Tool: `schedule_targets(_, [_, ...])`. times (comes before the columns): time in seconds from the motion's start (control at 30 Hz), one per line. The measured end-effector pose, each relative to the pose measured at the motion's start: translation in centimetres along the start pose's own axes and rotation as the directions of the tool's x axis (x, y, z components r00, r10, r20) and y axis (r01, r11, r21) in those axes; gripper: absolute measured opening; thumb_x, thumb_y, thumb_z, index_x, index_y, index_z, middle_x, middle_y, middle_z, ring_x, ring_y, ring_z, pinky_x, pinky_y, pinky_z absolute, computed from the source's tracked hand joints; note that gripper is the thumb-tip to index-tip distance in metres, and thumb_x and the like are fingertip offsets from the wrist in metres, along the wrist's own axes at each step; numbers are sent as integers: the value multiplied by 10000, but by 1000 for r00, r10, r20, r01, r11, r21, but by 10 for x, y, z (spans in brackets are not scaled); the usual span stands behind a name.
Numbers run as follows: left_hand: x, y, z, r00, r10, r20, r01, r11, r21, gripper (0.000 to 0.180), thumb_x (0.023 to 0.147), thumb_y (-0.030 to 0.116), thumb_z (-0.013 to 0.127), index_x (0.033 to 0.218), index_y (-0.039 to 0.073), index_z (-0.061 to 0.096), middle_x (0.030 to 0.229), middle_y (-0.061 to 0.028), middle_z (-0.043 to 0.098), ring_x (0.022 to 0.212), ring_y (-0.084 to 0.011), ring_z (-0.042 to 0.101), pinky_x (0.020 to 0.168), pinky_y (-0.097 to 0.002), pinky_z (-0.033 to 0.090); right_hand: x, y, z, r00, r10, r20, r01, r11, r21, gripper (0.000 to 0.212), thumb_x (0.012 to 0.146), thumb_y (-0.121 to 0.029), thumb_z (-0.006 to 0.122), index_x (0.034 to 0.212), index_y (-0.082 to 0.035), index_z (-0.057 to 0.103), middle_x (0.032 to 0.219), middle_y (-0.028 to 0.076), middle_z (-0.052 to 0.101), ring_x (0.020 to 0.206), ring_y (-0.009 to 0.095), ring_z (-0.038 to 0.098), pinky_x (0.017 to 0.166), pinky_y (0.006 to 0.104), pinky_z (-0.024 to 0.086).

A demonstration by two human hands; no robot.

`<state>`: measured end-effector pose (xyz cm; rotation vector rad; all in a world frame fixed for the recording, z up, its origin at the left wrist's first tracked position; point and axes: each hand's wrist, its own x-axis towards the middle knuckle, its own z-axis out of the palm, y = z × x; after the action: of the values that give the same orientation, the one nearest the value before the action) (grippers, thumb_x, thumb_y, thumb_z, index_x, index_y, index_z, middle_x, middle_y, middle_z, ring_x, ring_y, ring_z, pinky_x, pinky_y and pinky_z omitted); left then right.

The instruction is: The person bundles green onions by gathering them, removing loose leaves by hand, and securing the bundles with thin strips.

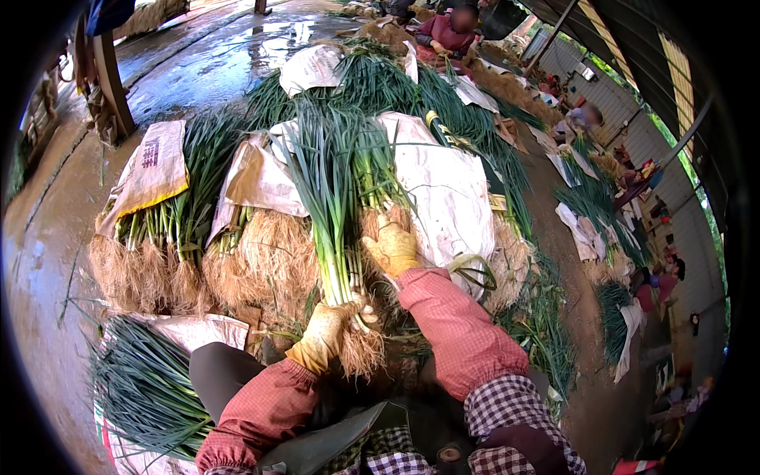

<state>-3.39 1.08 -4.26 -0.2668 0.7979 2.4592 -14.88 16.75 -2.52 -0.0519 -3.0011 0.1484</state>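
Note:
My left hand (pixel 321 336), in a yellow glove, is closed round the lower white stems of a bunch of green onions (pixel 331 198). Their long green leaves point away from me, and their pale stringy roots (pixel 362 352) hang over beside the glove. My right hand (pixel 392 247), also gloved in yellow, lies to the right of that bunch with its fingers spread. Its fingertips touch the roots of another bunch of green onions (pixel 376 170). The underside of the right hand is hidden.
More rooted green onions (pixel 150 229) lie in heaps ahead, partly under white sacks (pixel 439 190). Near my left leg is a pile of leafy green onions (pixel 146 388). A person (pixel 451 36) sits beyond the heap; others work along the right. Wet floor (pixel 47 245) runs along the left.

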Motion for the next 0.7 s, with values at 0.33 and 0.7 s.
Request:
schedule_targets(0.33, [5,19,-17,985,83,-152,-71,994,83,234,838,37,524,1035,-88,543,853,-141,622,689,-212,614,546,-301,535,-30,20,-21,952,209,223,-178,-212,961,259,828,-95,557,1066,-6,505,960,112,612,637,124,588,464,209,466])
schedule_targets(0.7, [-24,3,4,969,235,-70,-195,912,361,154,730,-76,593,868,-15,562,730,-51,591,614,-125,559,571,-238,467,-107,-13,-23,965,47,258,-262,165,951,258,841,-216,598,986,-31,493,842,64,579,674,116,565,553,264,491])
